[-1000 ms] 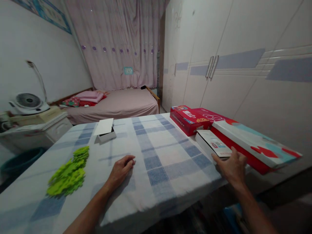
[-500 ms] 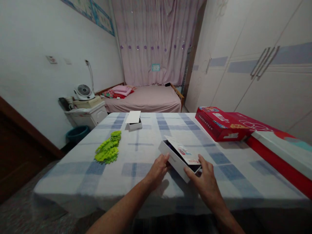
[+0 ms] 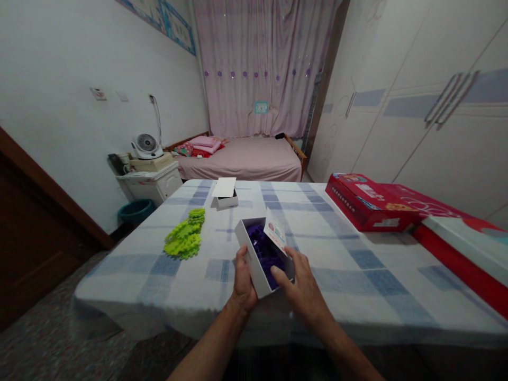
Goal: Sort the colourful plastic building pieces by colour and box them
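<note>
A white cardboard box (image 3: 254,272) is held tilted above the near part of the table, with dark purple pieces (image 3: 264,248) showing inside. Wrapped around the box's left side is my left hand (image 3: 244,280), its thumb along the wall. My right hand (image 3: 299,280) grips the right side; its fingers are at the raised printed lid flap (image 3: 275,231), and the thumb reaches over the opening by the purple pieces. To the left, a heap of lime-green pieces (image 3: 184,238) with jagged outlines lies on the cloth.
A second white box (image 3: 227,201) with a raised lid stands at the table's far side. A red box (image 3: 369,203) and a larger red-and-white one (image 3: 464,243) occupy the right side. The checked tablecloth (image 3: 222,270) hangs over the near edge.
The box has moved left and turned its opening toward me. Its lid flap has swung wider, exposing the purple pieces. My left hand now wraps its left side. The view has shifted slightly.
</note>
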Action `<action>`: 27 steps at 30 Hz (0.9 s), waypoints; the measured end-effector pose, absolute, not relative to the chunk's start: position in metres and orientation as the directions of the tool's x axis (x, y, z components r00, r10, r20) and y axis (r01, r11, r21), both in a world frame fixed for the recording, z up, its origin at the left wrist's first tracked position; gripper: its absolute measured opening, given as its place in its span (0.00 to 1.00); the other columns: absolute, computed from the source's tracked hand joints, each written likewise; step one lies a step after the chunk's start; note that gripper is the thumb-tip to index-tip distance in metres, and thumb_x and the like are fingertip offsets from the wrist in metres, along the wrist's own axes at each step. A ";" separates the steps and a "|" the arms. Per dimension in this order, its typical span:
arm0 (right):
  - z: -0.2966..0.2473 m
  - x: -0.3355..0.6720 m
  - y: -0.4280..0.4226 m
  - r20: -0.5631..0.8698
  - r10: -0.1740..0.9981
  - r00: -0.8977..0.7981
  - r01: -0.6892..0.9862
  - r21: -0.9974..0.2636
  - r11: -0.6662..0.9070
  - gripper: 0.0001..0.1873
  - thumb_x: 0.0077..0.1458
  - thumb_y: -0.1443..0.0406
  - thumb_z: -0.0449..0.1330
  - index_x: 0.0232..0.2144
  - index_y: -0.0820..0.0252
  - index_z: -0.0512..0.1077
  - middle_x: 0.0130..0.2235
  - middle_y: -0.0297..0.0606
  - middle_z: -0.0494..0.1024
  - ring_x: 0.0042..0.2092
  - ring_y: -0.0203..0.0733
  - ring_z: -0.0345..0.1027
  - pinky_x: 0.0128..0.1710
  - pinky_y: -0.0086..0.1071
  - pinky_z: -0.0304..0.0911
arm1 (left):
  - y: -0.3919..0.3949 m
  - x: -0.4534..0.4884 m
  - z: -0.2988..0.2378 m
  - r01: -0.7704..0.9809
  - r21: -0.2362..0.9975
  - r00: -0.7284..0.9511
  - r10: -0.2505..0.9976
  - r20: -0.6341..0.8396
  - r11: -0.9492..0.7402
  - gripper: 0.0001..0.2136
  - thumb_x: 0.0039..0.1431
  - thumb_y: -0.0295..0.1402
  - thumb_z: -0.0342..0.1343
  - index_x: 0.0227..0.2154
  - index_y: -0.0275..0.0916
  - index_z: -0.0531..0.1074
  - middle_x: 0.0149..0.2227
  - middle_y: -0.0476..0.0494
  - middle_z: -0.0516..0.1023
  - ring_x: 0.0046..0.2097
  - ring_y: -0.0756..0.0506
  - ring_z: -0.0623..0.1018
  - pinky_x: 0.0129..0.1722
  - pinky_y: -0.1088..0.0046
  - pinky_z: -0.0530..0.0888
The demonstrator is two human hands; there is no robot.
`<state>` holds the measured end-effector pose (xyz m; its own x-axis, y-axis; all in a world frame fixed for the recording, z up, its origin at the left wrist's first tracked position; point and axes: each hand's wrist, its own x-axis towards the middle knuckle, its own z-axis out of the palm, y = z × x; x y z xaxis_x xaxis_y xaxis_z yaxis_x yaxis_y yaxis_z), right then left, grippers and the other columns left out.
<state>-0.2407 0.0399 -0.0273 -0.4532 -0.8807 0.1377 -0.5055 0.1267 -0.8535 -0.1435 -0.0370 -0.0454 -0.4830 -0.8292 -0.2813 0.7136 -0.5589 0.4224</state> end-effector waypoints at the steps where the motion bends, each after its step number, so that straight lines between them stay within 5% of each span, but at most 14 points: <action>1: -0.028 -0.242 0.037 0.135 -0.888 -0.440 -0.510 -0.851 0.123 0.36 0.52 0.50 0.54 0.59 0.63 0.59 0.57 0.49 0.64 0.61 0.50 0.57 0.62 0.44 0.53 | -0.037 -0.142 -0.045 0.701 0.422 -0.497 -0.818 -0.289 -0.575 0.23 0.58 0.45 0.52 0.50 0.32 0.72 0.39 0.37 0.81 0.44 0.38 0.80 0.50 0.59 0.74; 10: -0.041 -0.271 0.000 0.016 -0.938 -0.347 -0.427 -0.893 0.143 0.28 0.55 0.51 0.52 0.53 0.61 0.66 0.54 0.46 0.70 0.46 0.47 0.70 0.52 0.44 0.63 | -0.057 -0.104 -0.030 0.670 0.454 -0.467 -0.809 -0.358 -0.587 0.19 0.58 0.41 0.49 0.42 0.31 0.75 0.32 0.39 0.82 0.36 0.40 0.82 0.41 0.62 0.78; 14: -0.045 -0.267 -0.012 0.065 -0.947 -0.316 -0.460 -0.883 0.093 0.31 0.57 0.57 0.52 0.61 0.60 0.58 0.56 0.48 0.68 0.45 0.44 0.71 0.49 0.43 0.66 | -0.072 -0.080 -0.031 0.708 0.483 -0.367 -0.853 -0.370 -0.515 0.16 0.60 0.40 0.49 0.39 0.33 0.75 0.31 0.40 0.81 0.37 0.41 0.82 0.42 0.61 0.78; 18: -0.043 -0.258 -0.021 0.309 -0.920 -0.242 -0.796 -0.605 0.006 0.36 0.54 0.67 0.55 0.64 0.61 0.53 0.65 0.52 0.54 0.59 0.51 0.60 0.56 0.45 0.61 | -0.084 -0.056 -0.028 0.721 0.526 -0.337 -0.891 -0.303 -0.451 0.19 0.61 0.41 0.48 0.47 0.33 0.73 0.35 0.39 0.82 0.38 0.40 0.82 0.45 0.57 0.77; 22: -0.038 -0.256 -0.030 0.274 -0.961 -0.029 -0.951 -0.303 -0.058 0.30 0.59 0.64 0.54 0.63 0.58 0.58 0.66 0.51 0.54 0.63 0.56 0.53 0.57 0.50 0.57 | -0.098 -0.027 -0.016 0.693 0.631 -0.247 -0.937 -0.247 -0.349 0.20 0.61 0.41 0.48 0.49 0.35 0.72 0.35 0.40 0.82 0.39 0.40 0.81 0.44 0.56 0.78; 27: -0.052 -0.261 -0.036 0.188 -0.979 0.076 -0.953 -0.276 -0.127 0.25 0.60 0.63 0.53 0.60 0.58 0.62 0.63 0.49 0.60 0.62 0.53 0.54 0.57 0.47 0.56 | -0.121 0.010 0.010 0.611 0.776 -0.027 -0.984 -0.177 -0.156 0.17 0.62 0.39 0.47 0.46 0.34 0.72 0.30 0.42 0.81 0.35 0.40 0.82 0.41 0.57 0.79</action>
<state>-0.2607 -0.0356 -0.0519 0.0758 -0.9793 0.1875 -0.9528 -0.1266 -0.2758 0.0100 -0.1209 0.0105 -0.0267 -0.9839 -0.1767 0.6109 -0.1560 0.7762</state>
